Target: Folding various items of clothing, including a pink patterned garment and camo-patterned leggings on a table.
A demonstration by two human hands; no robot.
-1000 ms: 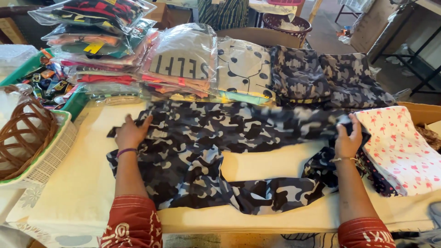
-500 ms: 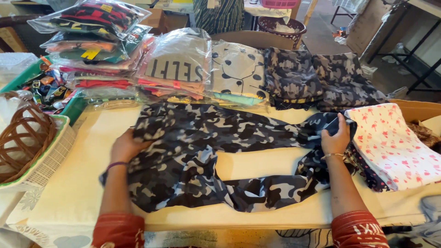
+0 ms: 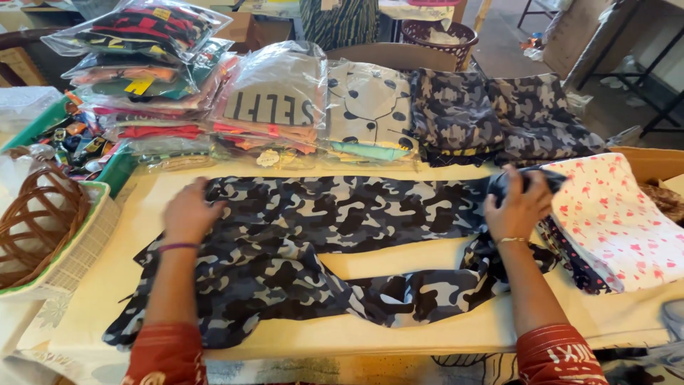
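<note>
At the far left a brown wicker basket sat in a pale woven tray, well apart from the work. Next came the left hand, spread flat and palm down on the camouflage trousers, near the waist end; the fingers were open and pressing, gripping nothing. The trousers lay across the cream tabletop in front of the person, one leg stretched straight towards the right, the other trailing nearer the table edge with a bare wedge of table between them. The cloth looked thin, soft and light, rumpled at the left end, so it would likely sag and slide if lifted by one point; the hems and the waistband looked the surest places to take hold, and two hands would keep it flat. Behind, stacks of bagged clothes and a pile of folded camouflage garments lined the back of the table. Then the right hand, fingers curled over the end of the far leg, had a bunch of the fabric gathered in a closed grip. Just beside it, to the right, lay a white cloth with pink print, folded over darker pieces.
</note>
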